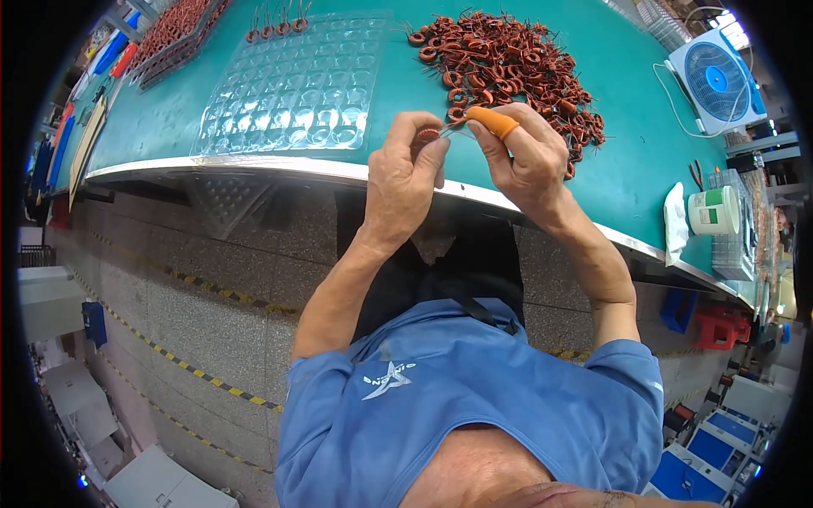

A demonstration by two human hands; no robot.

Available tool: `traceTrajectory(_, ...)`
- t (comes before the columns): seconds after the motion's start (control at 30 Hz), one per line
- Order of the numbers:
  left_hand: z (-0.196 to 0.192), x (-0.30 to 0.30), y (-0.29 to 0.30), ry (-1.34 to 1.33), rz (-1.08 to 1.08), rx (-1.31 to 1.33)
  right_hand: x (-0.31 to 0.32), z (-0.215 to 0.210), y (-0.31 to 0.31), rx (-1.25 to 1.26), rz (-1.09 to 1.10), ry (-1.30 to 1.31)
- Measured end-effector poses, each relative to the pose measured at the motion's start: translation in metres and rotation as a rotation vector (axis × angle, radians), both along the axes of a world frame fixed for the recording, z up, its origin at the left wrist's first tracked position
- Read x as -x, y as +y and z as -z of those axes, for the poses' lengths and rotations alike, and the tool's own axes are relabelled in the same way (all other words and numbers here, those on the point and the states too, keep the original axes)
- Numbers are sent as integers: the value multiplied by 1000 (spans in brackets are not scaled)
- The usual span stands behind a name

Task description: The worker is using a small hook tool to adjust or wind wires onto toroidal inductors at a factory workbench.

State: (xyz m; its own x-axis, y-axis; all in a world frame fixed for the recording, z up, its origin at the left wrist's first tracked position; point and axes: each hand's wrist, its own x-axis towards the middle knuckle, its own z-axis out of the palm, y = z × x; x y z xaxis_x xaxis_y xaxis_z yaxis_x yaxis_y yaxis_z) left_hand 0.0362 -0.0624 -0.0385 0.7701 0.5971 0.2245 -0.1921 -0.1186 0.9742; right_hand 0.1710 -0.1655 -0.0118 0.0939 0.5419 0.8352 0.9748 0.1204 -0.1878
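Between the thumb and fingers of my left hand point(403, 173) is a toroidal coil point(428, 135), a small ring wound with red-brown wire. Its thin wire leads point(458, 124) stretch to the right, where my right hand point(529, 157) pinches them between thumb and forefinger. An orange finger cot point(494, 121) covers the tip of that forefinger. Both hands hover over the front edge of the green table. Just beyond them lies a big loose heap of similar coils point(508, 68). To the left of the heap is a clear plastic blister tray point(292, 93), with several coils point(279, 29) standing along its far edge.
At the far left stands a stack of trays full of coils point(174, 38). A blue and white box fan point(716, 78) is on the right, its cable on the green tabletop point(644, 161). A white tub point(713, 211), a white cloth point(675, 224) and tweezers point(696, 173) sit at the right edge.
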Motion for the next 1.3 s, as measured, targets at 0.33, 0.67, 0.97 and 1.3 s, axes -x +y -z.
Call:
traceTrajectory(0.33, 6, -7, 2, -56, -148, -264, 22, -5, -10, -64, -144, -203)
traceTrajectory(0.67, -13, 16, 12, -157, 285, 156, 24, -27, -17, 144, -38, 605)
traceTrajectory(0.97, -13, 15, 9, -243, 208, 255, 10, -17, -2, 210, -251, 1137)
traceTrajectory(1.3, -9, 15, 20, -263, 215, 371, 19, -14, 6, 218, -26, 805)
